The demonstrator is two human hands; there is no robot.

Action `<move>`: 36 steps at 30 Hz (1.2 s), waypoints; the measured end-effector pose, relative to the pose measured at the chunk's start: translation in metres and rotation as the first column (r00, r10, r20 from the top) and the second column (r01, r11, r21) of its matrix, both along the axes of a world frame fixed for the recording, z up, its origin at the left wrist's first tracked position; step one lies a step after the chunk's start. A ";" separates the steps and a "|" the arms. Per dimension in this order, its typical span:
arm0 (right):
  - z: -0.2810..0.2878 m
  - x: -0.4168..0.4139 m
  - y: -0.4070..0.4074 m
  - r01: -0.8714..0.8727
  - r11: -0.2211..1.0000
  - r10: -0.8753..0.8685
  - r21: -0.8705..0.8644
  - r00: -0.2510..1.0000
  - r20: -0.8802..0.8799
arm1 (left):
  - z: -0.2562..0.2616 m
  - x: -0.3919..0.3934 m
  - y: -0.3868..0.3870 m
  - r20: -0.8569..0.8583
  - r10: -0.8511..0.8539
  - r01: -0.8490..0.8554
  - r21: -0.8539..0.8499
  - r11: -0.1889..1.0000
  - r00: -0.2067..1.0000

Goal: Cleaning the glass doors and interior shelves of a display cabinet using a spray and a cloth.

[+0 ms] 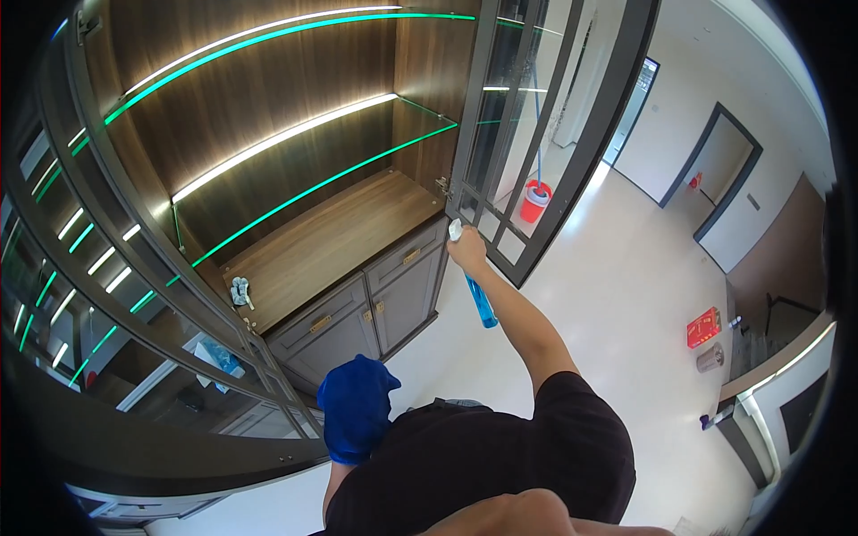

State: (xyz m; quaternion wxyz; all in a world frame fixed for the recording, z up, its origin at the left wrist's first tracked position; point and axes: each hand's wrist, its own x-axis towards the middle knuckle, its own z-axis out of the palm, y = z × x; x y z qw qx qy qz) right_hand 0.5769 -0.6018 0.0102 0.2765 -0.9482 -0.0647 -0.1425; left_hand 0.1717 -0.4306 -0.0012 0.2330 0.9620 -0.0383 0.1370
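Note:
My right hand (pixel 468 249) grips a spray bottle (pixel 484 303) with blue liquid and a white trigger head, held beside the lower corner of the right glass cabinet door (pixel 578 171). A blue cloth (pixel 356 409) covers my left hand (pixel 355 419), which is near my body, in front of the grey lower cabinet; its fingers are hidden beneath the cloth. Before me stands a wooden display cabinet with lit glass shelves (pixel 322 181) and a bare wooden counter (pixel 335 248). A small grey-and-white object (pixel 241 292), of a kind I cannot tell, lies at the counter's left end.
The left glass door (pixel 167 315) stands swung out at my left. Behind the right door's glass is a red bucket (pixel 535 204) with a blue-handled mop. A red box (pixel 704 327) and a metallic bin (pixel 710 358) stand on the floor at right, near doorways.

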 end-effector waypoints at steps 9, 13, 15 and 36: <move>0.088 0.037 -0.002 -0.003 0.995 -0.029 0.100 0.946 0.323 | 0.005 0.007 -0.002 0.057 0.039 -0.039 0.010 0.999 0.998; 0.168 0.040 -0.003 0.009 0.995 -0.057 0.099 0.865 0.499 | 0.007 0.016 -0.001 0.099 0.044 -0.045 0.016 0.999 0.994; 0.204 0.047 -0.008 0.034 0.994 -0.089 0.103 0.794 0.601 | 0.009 0.022 -0.001 0.127 0.043 -0.045 0.016 0.999 0.991; 0.544 0.007 -0.005 0.078 0.997 -0.028 -0.007 0.443 0.896 | 0.038 0.067 -0.005 0.258 0.071 -0.082 0.031 0.996 0.963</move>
